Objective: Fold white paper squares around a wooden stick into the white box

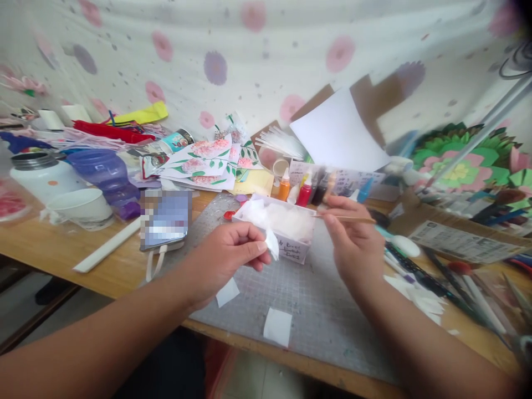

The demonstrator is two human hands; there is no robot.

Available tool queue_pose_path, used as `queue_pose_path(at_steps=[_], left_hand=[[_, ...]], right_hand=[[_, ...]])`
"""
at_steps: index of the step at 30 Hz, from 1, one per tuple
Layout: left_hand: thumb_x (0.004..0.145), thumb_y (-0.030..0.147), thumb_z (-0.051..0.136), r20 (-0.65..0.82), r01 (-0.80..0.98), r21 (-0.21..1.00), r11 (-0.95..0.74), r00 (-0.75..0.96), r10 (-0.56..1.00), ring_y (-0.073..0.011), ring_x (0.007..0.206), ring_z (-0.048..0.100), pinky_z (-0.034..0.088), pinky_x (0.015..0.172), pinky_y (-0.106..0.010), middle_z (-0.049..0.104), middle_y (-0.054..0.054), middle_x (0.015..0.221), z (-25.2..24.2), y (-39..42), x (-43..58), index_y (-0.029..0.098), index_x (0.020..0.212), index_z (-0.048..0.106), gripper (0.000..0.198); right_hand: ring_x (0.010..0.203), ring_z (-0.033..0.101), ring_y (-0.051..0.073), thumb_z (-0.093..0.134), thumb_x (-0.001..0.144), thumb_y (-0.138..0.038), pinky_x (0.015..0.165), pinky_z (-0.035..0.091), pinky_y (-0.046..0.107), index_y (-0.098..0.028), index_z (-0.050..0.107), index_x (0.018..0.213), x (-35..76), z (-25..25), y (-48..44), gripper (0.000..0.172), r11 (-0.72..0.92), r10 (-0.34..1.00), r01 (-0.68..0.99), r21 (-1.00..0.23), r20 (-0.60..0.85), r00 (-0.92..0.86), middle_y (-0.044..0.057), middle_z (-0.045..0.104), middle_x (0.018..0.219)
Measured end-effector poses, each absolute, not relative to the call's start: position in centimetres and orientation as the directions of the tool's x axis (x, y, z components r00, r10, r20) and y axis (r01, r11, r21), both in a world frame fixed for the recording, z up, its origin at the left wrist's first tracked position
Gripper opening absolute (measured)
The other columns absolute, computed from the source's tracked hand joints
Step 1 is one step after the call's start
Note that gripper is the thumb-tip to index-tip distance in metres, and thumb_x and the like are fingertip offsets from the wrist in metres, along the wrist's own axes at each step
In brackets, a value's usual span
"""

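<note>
My left hand (245, 247) is closed, pinching a small piece of white paper (272, 245) between thumb and fingers. In my right hand (353, 233) a thin wooden stick (347, 218) is gripped, its tip pointing left. Between and beyond the hands stands a small white box (296, 252) with handwriting on its front and white fluffy stuff (286, 220) inside. The stick's tip is near the box's right end; whether it touches is unclear. Two white paper squares (277, 327) (228, 292) lie on the grey cutting mat (328, 338).
Paint bottles (305, 190) stand behind the box. Left are a phone (165, 219), a white tube (108, 244), a white cup (78, 208) and a purple container (102, 174). Floral papers (203, 160) lie behind. At right are a cardboard box (457, 233) and scattered tools (461, 293).
</note>
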State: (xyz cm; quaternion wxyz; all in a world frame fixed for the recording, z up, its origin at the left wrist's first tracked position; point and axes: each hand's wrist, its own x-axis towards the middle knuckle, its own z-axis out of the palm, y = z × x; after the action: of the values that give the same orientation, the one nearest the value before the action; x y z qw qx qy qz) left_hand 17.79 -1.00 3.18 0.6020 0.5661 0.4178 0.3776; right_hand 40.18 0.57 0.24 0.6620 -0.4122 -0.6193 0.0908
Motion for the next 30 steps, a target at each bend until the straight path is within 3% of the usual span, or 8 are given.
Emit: queue_pose_path(at_steps=[2,4,7,20,30], left_hand=[[0.084,0.024,0.065,-0.079,0.036,0.997,0.071,0.374,0.924,-0.0113,0.066,0.060,0.045,0.065,-0.025,0.069,0.000,0.072,3.1,-1.1,18.0,0.016,0.074,0.062,0.013],[0.084,0.025,0.065,-0.085,0.050,0.996,0.071,0.380,0.921,-0.0112,0.066,0.060,0.045,0.066,-0.025,0.070,0.000,0.072,3.1,-1.3,18.3,0.016,0.075,0.063,0.013],[0.084,0.023,0.065,-0.076,0.051,0.997,0.061,0.388,0.918,-0.0109,0.065,0.060,0.045,0.066,-0.025,0.069,0.001,0.071,3.2,-1.5,18.7,0.016,0.073,0.063,0.013],[0.085,0.022,0.063,-0.058,0.050,0.998,0.041,0.428,0.902,-0.0110,0.068,0.060,0.045,0.068,-0.025,0.069,0.001,0.073,3.4,-2.0,19.1,0.016,0.074,0.062,0.012],[0.074,0.018,0.064,-0.055,0.085,0.996,0.027,0.343,0.938,-0.0145,0.072,0.057,0.043,0.071,-0.028,0.063,0.001,0.069,3.4,-1.8,19.2,0.017,0.066,0.061,0.009]], right_hand=[[0.099,0.066,0.022,0.063,0.088,-0.018,0.095,0.050,0.046,-0.026,0.075,0.089,39.6,0.8,-0.5,0.014,0.722,0.608,0.347,-0.599,0.788,0.095,0.004,0.073,0.096],[0.093,0.068,0.021,0.062,0.089,-0.015,0.088,0.054,0.042,-0.028,0.074,0.094,38.9,1.1,-1.7,0.018,0.767,0.628,0.214,-0.605,0.776,-0.059,0.002,0.076,0.089],[0.093,0.070,0.020,0.062,0.089,-0.013,0.084,0.057,0.039,-0.029,0.074,0.097,38.0,1.2,-2.9,0.021,0.764,0.645,0.126,-0.632,0.751,-0.144,0.002,0.078,0.091],[0.089,0.071,0.018,0.063,0.090,-0.015,0.082,0.058,0.036,-0.029,0.076,0.090,37.5,0.7,-2.6,0.020,0.707,0.705,-0.010,-0.707,0.706,-0.068,0.001,0.077,0.087],[0.090,0.070,0.018,0.064,0.090,-0.020,0.081,0.058,0.036,-0.028,0.077,0.088,37.6,0.3,-2.6,0.016,0.642,0.760,-0.087,-0.762,0.647,-0.058,0.002,0.075,0.087]])
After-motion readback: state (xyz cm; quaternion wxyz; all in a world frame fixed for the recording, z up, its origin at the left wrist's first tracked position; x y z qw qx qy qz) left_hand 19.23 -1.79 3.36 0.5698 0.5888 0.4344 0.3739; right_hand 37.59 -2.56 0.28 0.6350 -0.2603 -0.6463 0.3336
